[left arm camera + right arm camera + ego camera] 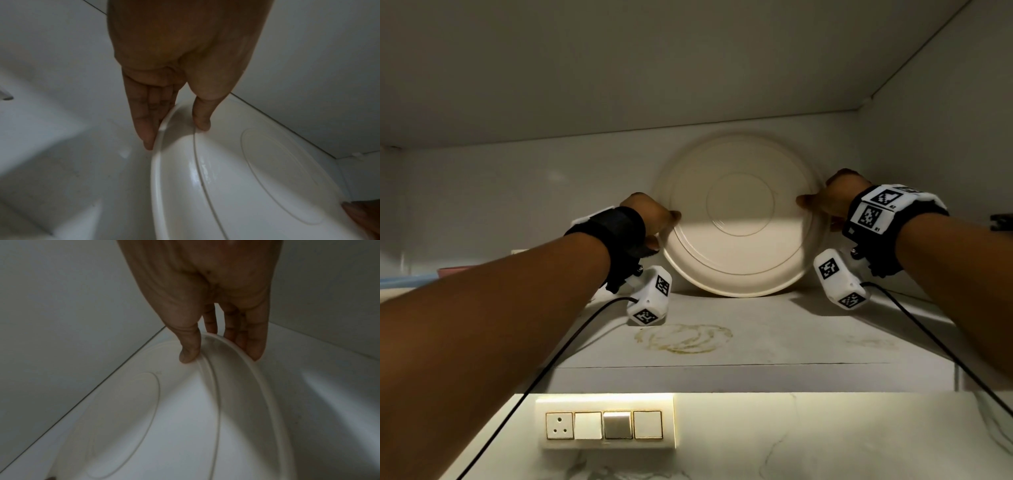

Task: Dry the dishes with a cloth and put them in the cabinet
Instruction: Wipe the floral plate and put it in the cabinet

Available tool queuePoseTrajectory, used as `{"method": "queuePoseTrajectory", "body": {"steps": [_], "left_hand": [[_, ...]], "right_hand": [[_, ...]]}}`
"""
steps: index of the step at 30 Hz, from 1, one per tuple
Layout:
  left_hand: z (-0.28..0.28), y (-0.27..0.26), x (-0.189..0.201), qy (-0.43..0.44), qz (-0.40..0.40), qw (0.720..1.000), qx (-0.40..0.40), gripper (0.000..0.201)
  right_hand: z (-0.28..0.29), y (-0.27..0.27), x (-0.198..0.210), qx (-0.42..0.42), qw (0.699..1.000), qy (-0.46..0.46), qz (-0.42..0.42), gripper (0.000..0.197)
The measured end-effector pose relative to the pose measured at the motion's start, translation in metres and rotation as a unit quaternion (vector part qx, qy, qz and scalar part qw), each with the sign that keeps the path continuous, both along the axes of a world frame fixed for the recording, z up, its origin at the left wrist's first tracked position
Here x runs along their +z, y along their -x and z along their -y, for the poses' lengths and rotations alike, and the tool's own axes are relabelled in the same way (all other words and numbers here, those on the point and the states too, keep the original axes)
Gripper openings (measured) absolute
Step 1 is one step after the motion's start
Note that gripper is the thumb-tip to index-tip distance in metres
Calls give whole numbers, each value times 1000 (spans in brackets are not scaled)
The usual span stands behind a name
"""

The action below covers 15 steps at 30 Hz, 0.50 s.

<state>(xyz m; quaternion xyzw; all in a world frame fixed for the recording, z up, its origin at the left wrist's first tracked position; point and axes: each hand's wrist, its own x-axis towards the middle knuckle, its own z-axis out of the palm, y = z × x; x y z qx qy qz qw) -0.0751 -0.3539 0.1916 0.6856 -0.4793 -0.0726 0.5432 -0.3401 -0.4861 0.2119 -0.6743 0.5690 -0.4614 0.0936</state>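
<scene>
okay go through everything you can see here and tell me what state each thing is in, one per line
Plate: on edge on the shelf, gripped at both sides.
Left hand: pinches the plate's left rim.
Right hand: pinches the right rim.
Shelf: stained with brown rings.
Socket: nothing plugged in.

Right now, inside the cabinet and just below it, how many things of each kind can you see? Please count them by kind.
Plates: 1, the cream plate standing on edge on the shelf
Hands: 2, left hand and right hand, each pinching the plate's rim
Wrist cameras: 2, and
Switch panels: 1
Total: 6
</scene>
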Motion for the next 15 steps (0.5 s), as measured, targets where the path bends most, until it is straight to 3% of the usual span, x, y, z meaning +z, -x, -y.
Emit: {"method": "queuePoseTrajectory", "body": {"steps": [12, 15], "left_hand": [[-3, 6, 0, -28, 24, 999, -1, 32], [-6, 10, 0, -39, 25, 999, -3, 36]], "right_hand": [[-18, 0, -2, -6, 999, 2, -36, 63], [-26, 0, -2, -13, 999, 10, -50, 52]]}}
